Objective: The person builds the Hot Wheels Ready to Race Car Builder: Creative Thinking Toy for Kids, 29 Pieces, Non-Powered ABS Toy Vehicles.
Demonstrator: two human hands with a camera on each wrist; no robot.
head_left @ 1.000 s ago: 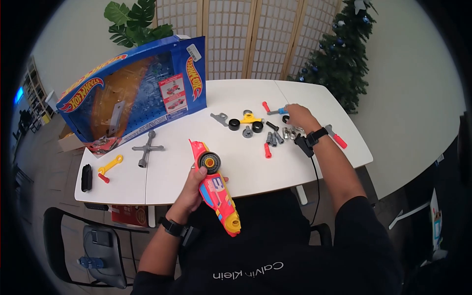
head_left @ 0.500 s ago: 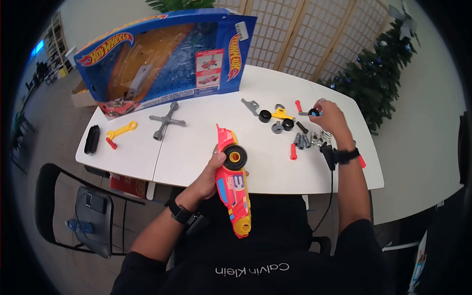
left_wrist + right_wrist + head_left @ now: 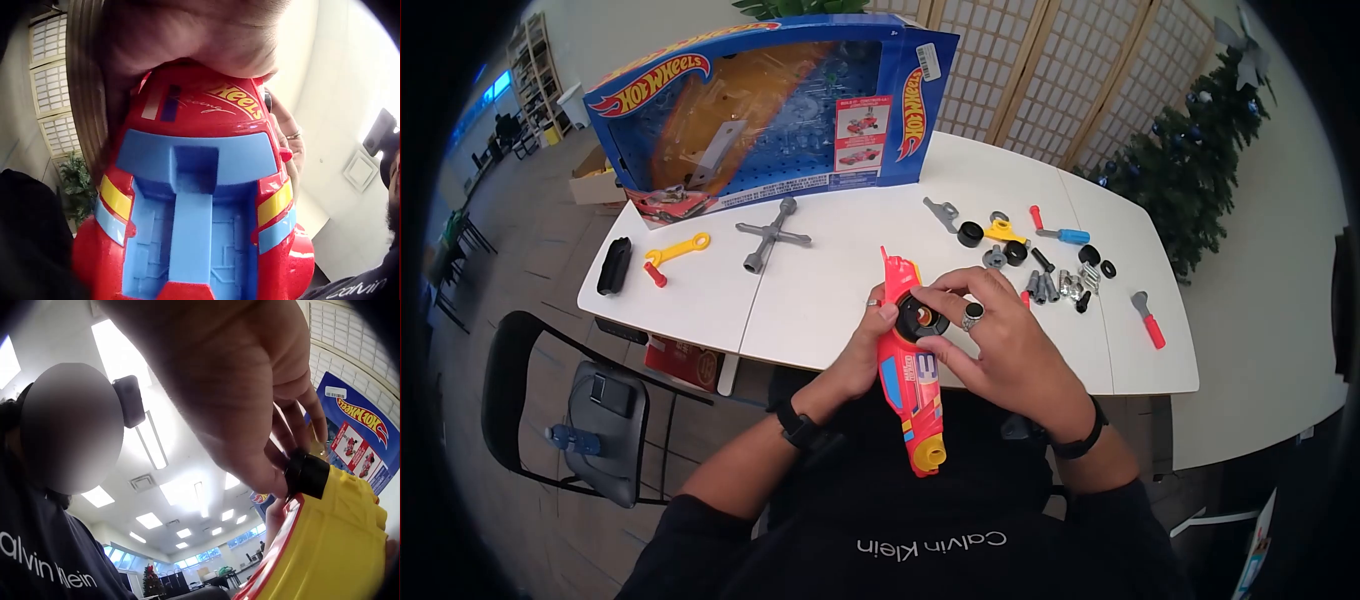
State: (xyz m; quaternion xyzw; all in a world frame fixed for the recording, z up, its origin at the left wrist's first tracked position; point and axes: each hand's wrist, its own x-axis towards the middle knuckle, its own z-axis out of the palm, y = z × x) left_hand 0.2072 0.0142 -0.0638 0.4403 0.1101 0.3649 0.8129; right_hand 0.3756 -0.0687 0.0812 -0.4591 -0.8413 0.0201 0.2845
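Above my lap, in the head view, a red toy race car [image 3: 914,390] with yellow and blue parts stands on end. My left hand [image 3: 855,350] grips it around the body, thumb near the black wheel [image 3: 908,322]. My right hand [image 3: 1018,362] has come to that wheel, thumb and fingers pinching its rim. In the right wrist view these fingers curl at the black wheel [image 3: 310,476], set against the car's yellow underside [image 3: 337,544]. The left wrist view looks onto the car's blue cockpit [image 3: 194,231], with the left palm over the hood.
A blue Hot Wheels box [image 3: 775,110] stands at the back left. Before it lie a grey cross wrench [image 3: 774,236], a yellow wrench [image 3: 678,249] and a black part [image 3: 614,266]. On the right are a blue-handled tool [image 3: 1072,237], several wheels, bolts and a red-handled tool [image 3: 1148,322].
My right hand has come back from the small parts at the table's right to the car's wheel. The head view has shifted, and the left hand still holds the car.
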